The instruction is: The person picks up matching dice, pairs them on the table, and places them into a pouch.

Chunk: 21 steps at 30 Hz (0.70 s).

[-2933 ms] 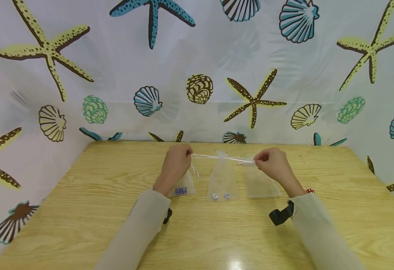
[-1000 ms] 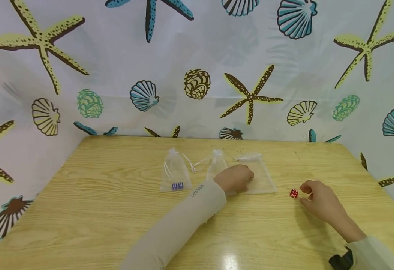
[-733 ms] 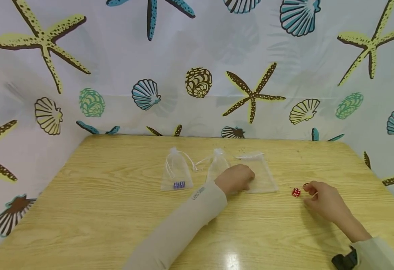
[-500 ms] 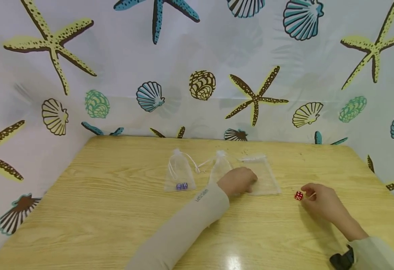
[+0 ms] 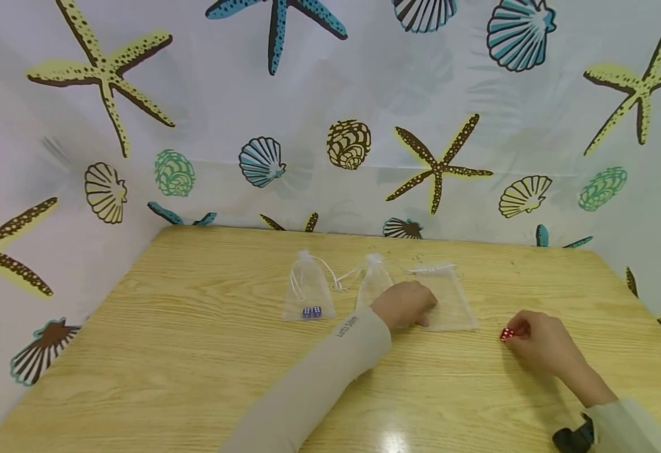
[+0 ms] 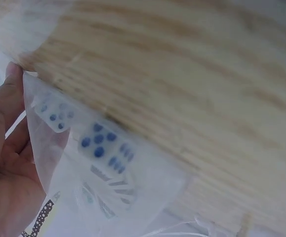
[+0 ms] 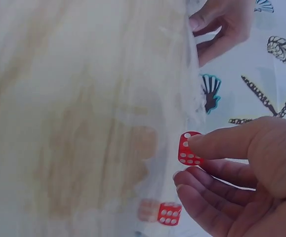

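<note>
My right hand [image 5: 542, 343] pinches a red die [image 7: 188, 148] with white pips between thumb and fingers, over the table. A second red die [image 7: 169, 214] lies beside those fingers in the right wrist view; the hand hides it from the head camera. My left hand [image 5: 406, 305] rests over the gap between the middle sheer white drawstring bag [image 5: 371, 283] and the flat right-hand bag [image 5: 453, 302], its fingers loosely bent. Through the middle bag's mesh, two white dice [image 6: 99, 140] with blue pips show close to the left thumb in the left wrist view.
A left-hand drawstring bag [image 5: 304, 283] lies with two purple dice [image 5: 312, 312] inside, its white cord [image 5: 338, 284] trailing toward the middle bag. The wooden table [image 5: 194, 352] ends at a white cloth [image 5: 302, 201] printed with shells and starfish.
The hands let go of the middle bag's drawstring and moved apart, the left down onto the bags, the right to the red dice. Just now the right fingers closed on one die.
</note>
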Available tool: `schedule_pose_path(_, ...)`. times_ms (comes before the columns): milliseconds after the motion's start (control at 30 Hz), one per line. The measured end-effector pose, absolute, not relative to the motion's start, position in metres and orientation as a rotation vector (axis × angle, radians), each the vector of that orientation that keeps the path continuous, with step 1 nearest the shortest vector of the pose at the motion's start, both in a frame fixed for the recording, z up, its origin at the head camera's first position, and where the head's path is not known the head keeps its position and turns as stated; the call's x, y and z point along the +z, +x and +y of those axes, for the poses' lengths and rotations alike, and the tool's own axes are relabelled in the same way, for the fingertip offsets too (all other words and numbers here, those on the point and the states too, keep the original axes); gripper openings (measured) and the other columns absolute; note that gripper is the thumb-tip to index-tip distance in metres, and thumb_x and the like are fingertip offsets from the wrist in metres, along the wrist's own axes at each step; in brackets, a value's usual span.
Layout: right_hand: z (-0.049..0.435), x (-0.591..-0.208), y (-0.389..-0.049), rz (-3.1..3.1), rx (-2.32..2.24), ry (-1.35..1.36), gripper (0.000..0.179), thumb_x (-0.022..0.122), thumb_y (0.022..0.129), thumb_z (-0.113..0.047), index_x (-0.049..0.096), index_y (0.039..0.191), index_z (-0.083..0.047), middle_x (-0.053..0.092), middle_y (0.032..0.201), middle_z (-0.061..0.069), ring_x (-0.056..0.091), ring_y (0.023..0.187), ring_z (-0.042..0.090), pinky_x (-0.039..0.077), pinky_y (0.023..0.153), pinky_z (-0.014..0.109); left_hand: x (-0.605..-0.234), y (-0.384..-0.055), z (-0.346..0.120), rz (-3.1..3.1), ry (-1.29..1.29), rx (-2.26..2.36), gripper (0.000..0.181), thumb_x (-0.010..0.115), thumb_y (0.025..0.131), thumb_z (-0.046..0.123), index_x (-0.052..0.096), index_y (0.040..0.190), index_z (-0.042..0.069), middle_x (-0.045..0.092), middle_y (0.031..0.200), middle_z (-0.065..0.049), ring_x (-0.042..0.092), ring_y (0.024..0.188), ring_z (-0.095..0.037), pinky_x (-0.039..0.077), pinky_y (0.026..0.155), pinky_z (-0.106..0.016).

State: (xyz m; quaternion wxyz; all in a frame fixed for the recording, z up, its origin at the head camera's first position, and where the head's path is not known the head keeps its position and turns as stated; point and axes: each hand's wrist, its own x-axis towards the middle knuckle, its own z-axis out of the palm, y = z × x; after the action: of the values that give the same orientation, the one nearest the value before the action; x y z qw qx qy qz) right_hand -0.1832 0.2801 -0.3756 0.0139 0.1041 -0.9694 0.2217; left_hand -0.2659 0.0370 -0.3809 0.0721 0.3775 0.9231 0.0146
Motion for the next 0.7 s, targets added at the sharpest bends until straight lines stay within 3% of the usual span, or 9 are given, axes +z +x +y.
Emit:
schedule_pose_path(100,0.271,-0.371,-0.179,-3.023,0.716,0.343,0.015,0.071,0.08,-0.007,0.065,0.09,0.003,0.065,0.08,0.007,0.059,0.07,0.016,0.05,0.061,0.033,-0.383,-0.268,0.035,2.778,1.145,0.077,0.018,0.065,0.088,0.032,0.06,0.084,0.015,0.057,0.079,0.004,0.046,0.072,-0.01,0.039,0.067,-0.021)
schedule_pose_path(200,0.257,-0.367,-0.173,-3.024,0.733,0.382,0.014,0.07,0.081,-0.006,0.066,0.091,0.002,0.066,0.081,0.006,0.061,0.071,0.017,0.052,0.063,0.035,-0.383,-0.268,0.033,2.772,1.148,0.105,0.026,0.065,0.089,0.031,0.05,0.075,0.016,0.044,0.072,0.005,0.037,0.069,-0.01,0.032,0.063,-0.022)
schedule_pose_path(333,0.233,-0.362,-0.164,-3.026,0.8,0.464,0.012,0.071,0.081,-0.006,0.066,0.091,-0.003,0.066,0.083,0.003,0.061,0.071,0.013,0.052,0.062,0.031,-0.381,-0.267,0.032,2.765,1.142,0.136,0.024,0.065,0.089,0.03,0.05,0.076,0.015,0.041,0.072,0.005,0.036,0.069,-0.01,0.03,0.063,-0.022)
schedule_pose_path(467,0.206,-0.36,-0.158,-3.004,0.87,0.586,0.01,0.071,0.08,-0.006,0.066,0.089,-0.007,0.066,0.082,0.0,0.059,0.069,0.007,0.048,0.058,0.023,-0.38,-0.265,0.031,2.783,1.126,0.144,0.016,0.066,0.088,0.029,0.064,0.09,0.014,0.057,0.082,0.005,0.045,0.075,-0.009,0.039,0.069,-0.022)
schedule_pose_path(600,0.183,-0.364,-0.152,-2.948,0.934,0.744,0.011,0.072,0.078,-0.003,0.066,0.085,-0.009,0.064,0.079,-0.003,0.056,0.067,0.002,0.047,0.057,0.019,-0.383,-0.265,0.031,2.793,1.128,0.157,0.019,0.067,0.087,0.028,0.067,0.1,0.014,0.063,0.092,0.005,0.049,0.079,-0.008,0.044,0.075,-0.024)
schedule_pose_path(700,0.168,-0.369,-0.147,-2.939,1.001,0.832,0.011,0.071,0.077,-0.001,0.065,0.083,-0.009,0.064,0.077,-0.003,0.056,0.066,-0.001,0.047,0.057,0.018,-0.383,-0.265,0.031,2.787,1.142,0.18,0.014,0.068,0.088,0.027,0.065,0.092,0.014,0.058,0.084,0.005,0.045,0.076,-0.009,0.041,0.071,-0.024)
